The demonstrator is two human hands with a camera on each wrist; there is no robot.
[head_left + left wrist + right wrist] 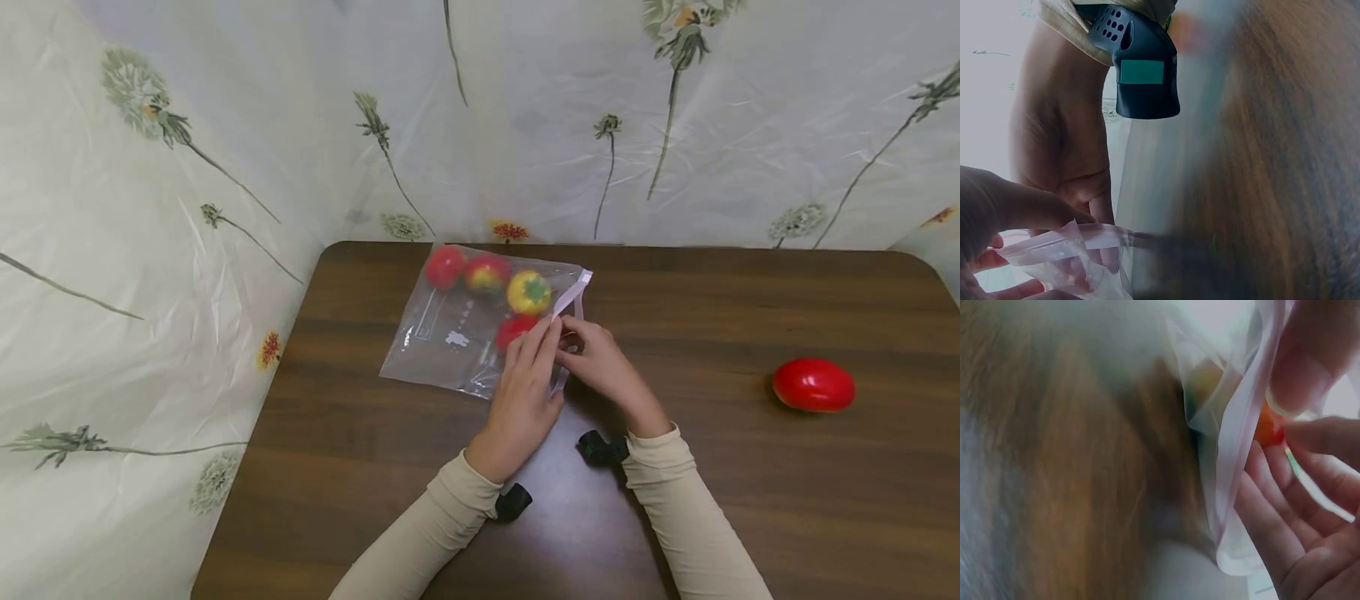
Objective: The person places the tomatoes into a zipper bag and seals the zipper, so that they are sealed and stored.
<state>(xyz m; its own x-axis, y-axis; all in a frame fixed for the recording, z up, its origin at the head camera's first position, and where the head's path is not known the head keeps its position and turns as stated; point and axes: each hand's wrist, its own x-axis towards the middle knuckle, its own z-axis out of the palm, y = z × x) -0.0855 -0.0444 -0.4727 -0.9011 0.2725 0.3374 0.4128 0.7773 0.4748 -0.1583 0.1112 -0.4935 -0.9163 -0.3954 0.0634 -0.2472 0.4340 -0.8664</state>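
A clear zip bag (405, 358) lies near the table's far edge, its pale strip (573, 293) facing right. Several fruit- or vegetable-like pieces show through it: a red one (446, 267), a red-and-yellow one (487, 273), a yellow one with a green top (528, 292) and a red one (516, 332) partly behind fingers. My left hand (521, 408) reaches over the opening and holds the bag's edge. From the other side, my right hand (606, 367) pinches the same edge by thumb and fingertips. In the left wrist view, the bag's strip (1104, 234) runs between the hands.
To the right, apart from the bag, a shiny red oval piece (813, 385) sits on the brown wooden table (712, 500). A pale flowered sheet (525, 125) stands behind the table and along its left side. Black devices are on both wrists, including this one (1147, 81).
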